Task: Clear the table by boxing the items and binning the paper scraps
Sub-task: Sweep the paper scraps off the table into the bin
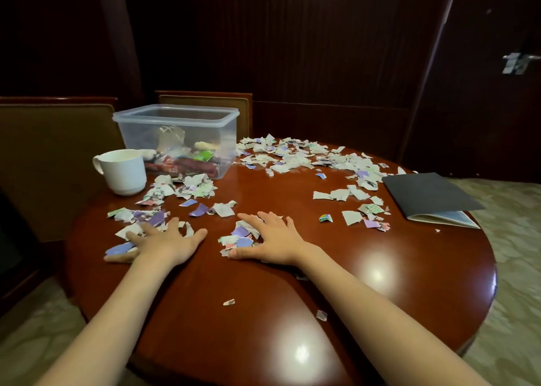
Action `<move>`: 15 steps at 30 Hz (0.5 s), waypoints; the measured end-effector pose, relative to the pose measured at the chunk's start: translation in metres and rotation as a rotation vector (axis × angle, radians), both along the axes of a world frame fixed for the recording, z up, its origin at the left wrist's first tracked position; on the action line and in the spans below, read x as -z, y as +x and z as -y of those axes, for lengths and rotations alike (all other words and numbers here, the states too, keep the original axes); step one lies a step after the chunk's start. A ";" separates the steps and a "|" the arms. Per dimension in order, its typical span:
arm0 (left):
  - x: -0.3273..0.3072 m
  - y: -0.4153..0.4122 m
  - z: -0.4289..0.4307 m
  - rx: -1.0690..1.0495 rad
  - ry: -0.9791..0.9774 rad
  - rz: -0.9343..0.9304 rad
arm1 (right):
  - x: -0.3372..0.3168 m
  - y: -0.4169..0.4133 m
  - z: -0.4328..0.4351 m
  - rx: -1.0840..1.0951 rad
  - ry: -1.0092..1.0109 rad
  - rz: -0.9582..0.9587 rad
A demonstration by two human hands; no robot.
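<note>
While both arms reach over the near edge of the round table, the left hand and right hand lie spread flat on paper scraps. More scraps litter the far edge beside the clear box of items.

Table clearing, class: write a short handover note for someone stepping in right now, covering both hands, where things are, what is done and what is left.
Left hand: flat, fingers spread over paper scraps near the table's left front; nothing gripped.
Right hand: flat, raking a small pile of scraps toward the thumb.
Plastic box: open, back left, already holding several small items.
Still out: white mug beside the box, dark notebook at the right edge.
Done: some items boxed.
Left: box the mug and notebook, gather the scraps strewn across the table. No bin is in view.
</note>
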State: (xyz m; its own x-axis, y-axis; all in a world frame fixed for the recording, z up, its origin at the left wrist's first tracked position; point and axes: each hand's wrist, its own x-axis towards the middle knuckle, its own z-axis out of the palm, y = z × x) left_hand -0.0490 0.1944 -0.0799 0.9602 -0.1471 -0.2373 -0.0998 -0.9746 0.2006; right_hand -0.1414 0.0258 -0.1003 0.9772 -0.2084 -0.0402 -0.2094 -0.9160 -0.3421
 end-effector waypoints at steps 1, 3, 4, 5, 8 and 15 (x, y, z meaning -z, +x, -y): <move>0.002 0.001 0.001 0.013 -0.004 -0.003 | 0.001 0.003 -0.003 -0.014 -0.021 0.013; 0.005 0.002 0.007 0.074 -0.005 0.017 | 0.003 0.009 -0.011 -0.049 -0.057 0.057; 0.007 0.001 0.011 0.113 0.004 0.038 | 0.005 0.011 -0.014 -0.064 -0.063 0.087; 0.008 0.001 0.015 0.150 0.007 0.057 | 0.006 0.013 -0.016 -0.077 -0.063 0.116; 0.014 0.002 0.023 0.178 -0.013 0.100 | 0.006 0.013 -0.020 -0.086 -0.071 0.147; 0.023 -0.007 0.037 0.292 -0.071 0.176 | 0.007 0.013 -0.023 -0.041 -0.070 0.252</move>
